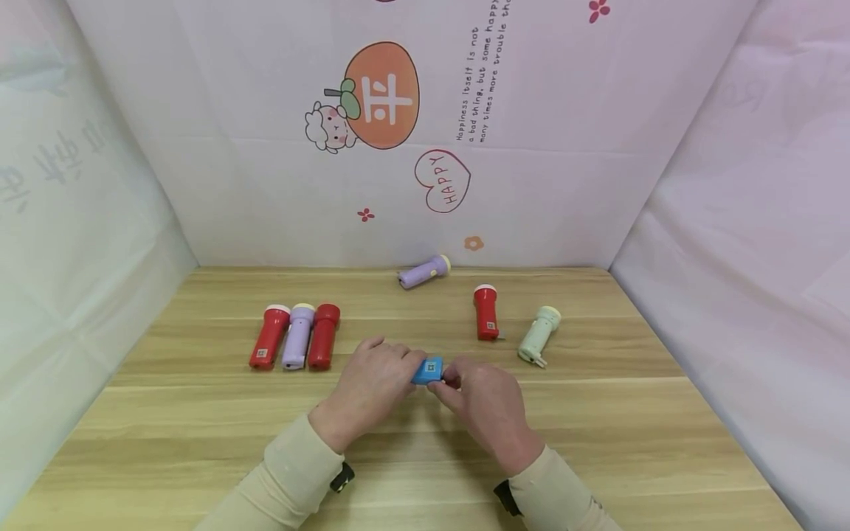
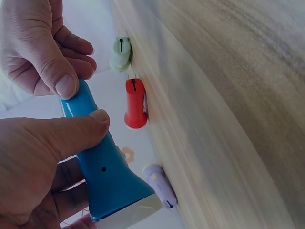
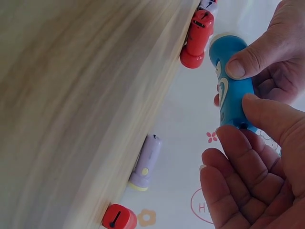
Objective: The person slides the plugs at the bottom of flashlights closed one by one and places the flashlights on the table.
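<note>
A blue flashlight is held above the table between both hands. My left hand grips its body, thumb along the side, with the pale lens end pointing left in the head view. At the tail end, my right hand pinches the flashlight with thumb and index finger. The right wrist view shows the blue flashlight with white print on its side and the right hand's other fingers loosely bent. A small dark hole shows on the flashlight in the left wrist view.
At left lie a red flashlight, a purple one and another red one, side by side. A purple flashlight lies at the back. Right of it are a red flashlight and a pale green one, both with metal prongs out.
</note>
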`<state>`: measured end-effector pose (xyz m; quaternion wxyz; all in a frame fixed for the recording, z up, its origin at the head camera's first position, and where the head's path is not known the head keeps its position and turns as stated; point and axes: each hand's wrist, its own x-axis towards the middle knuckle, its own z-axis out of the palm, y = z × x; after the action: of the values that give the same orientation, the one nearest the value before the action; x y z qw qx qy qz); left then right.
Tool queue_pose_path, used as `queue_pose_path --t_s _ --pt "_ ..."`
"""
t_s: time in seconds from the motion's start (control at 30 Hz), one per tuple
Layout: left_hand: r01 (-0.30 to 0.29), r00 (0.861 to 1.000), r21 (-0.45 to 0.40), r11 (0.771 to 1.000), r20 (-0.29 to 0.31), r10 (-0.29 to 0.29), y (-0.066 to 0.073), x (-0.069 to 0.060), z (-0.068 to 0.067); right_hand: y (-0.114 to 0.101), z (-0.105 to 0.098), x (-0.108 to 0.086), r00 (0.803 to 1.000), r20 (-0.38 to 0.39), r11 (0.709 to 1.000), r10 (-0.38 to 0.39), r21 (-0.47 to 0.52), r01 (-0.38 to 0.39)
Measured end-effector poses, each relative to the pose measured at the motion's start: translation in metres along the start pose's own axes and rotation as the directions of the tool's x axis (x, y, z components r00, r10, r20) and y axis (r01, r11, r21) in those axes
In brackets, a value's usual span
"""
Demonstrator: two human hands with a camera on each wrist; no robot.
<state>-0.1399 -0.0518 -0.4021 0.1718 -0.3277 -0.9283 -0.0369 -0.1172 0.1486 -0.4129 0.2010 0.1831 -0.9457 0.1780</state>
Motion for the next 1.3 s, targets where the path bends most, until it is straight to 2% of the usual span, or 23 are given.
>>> queue_pose_path --t_s 0.2,0.37,0.5,0.7,0.8,1.03,1.3 --pt "0.002 1.000 0.013 1.000 -0.021 -0.001 -0.001 -0.001 0.000 -0.002 0.001 0.000 1.000 -0.016 1.000 -0.017 -0.004 0.017" --pt "-0.013 0.997 0.065 0.998 -0.071 0.018 -0.002 -0.001 0.001 -0.005 0.001 0.000 1.000 -0.009 0.999 -0.026 -0.020 0.026" --pt "-0.016 0.997 0.078 0.997 -0.069 0.021 -0.002 -0.001 0.002 -0.006 0.000 0.000 1.000 0.002 0.999 -0.024 -0.021 0.024" --pt "0.034 0.999 -0.002 0.999 0.035 -0.034 0.001 -0.003 0.000 -0.009 0.000 0.000 1.000 0.009 1.000 -0.026 -0.009 0.026" --pt "0.043 0.997 -0.058 0.997 0.067 -0.039 0.001 -0.003 0.001 -0.009 0.001 0.001 0.999 0.006 0.999 -0.036 -0.013 0.036" --pt "0.078 0.994 -0.149 0.986 0.093 -0.064 -0.001 -0.002 0.002 -0.011 0.001 0.000 0.999 0.013 0.999 -0.041 -0.014 0.041" --pt "0.099 0.993 -0.234 0.967 0.082 -0.082 -0.003 -0.003 0.000 -0.013 0.002 0.000 0.998 0.032 0.998 -0.055 -0.008 0.056"
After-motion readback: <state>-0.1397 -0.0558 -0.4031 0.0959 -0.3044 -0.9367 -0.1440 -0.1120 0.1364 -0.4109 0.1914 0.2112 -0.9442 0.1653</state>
